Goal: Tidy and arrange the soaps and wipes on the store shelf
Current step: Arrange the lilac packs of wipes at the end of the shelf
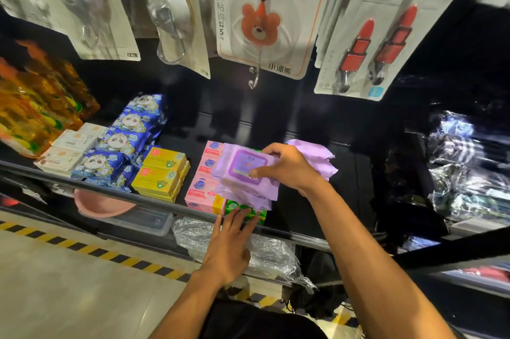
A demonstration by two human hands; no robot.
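Note:
My right hand (287, 169) grips a stack of purple wipe packs (244, 173), thumb on the top pack's lid, held just above the shelf. More purple packs (317, 158) lie behind that hand. My left hand (230, 245) reaches with straight fingers to the green soap boxes (242, 210) under the purple stack, fingertips touching them. Pink soap boxes (202, 189) sit to the left of the green ones, then yellow soap boxes (162, 173), blue panda-print packs (121, 145) and white soap boxes (69, 149) further left.
The shelf's front rail (116, 191) runs across below the goods. Hook packs on cards (262, 16) hang overhead. Shiny dark bags (469, 167) fill the right side. A pink basin (102, 205) and clear plastic wrap (270, 253) lie on the lower shelf.

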